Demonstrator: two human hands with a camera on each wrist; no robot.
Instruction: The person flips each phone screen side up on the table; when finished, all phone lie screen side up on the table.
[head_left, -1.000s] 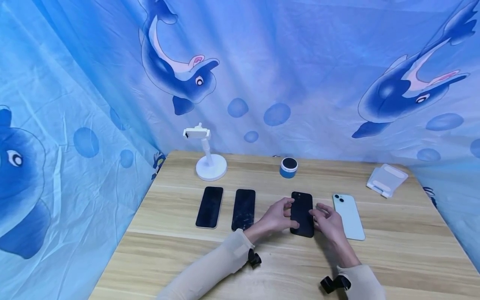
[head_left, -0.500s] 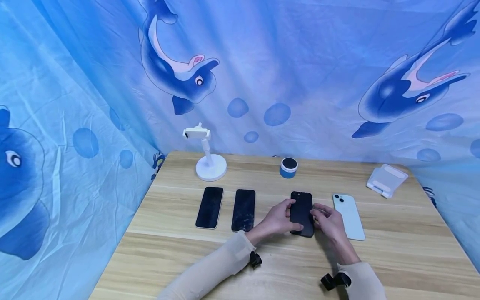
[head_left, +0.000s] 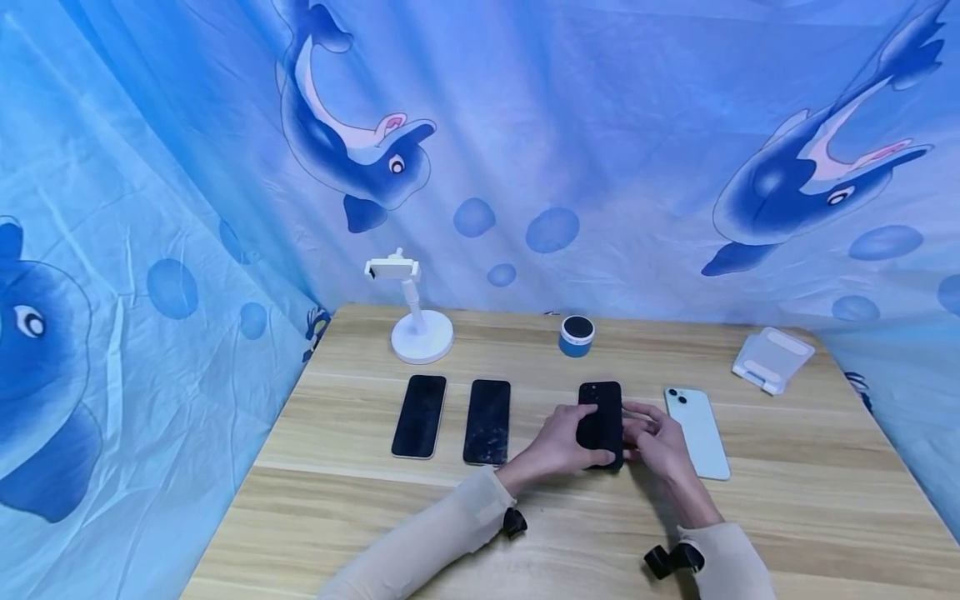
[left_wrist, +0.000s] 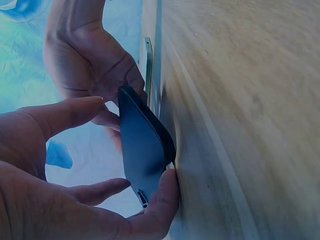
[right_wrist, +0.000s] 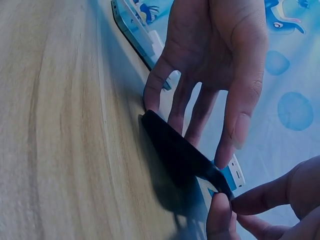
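A black smartphone (head_left: 600, 421), its camera side up, is tilted over the table between both hands. My right hand (head_left: 660, 442) pinches its right edge between thumb and fingertips, holding that side raised. On the other side, fingers of my left hand (head_left: 566, 442) touch the phone's left edge. The left thumb extends over the lower end of the phone, apart from its surface in the right wrist view. That same view shows the phone (right_wrist: 175, 150) slanting down toward the left fingers, with a dark shadow beneath. Its screen side is hidden in the head view.
Two dark-screened smartphones, a left one (head_left: 420, 417) and a nearer one (head_left: 487, 422), lie left. A pale green smartphone (head_left: 699, 433) lies beside my right hand. Behind stand a white phone holder (head_left: 422, 336), a blue speaker (head_left: 576, 337) and a folding stand (head_left: 772, 360).
The left hand has shifted slightly right, its thumb reaching further across the phone. The black phone's right side has risen, and the right fingers have closed in on its edge.
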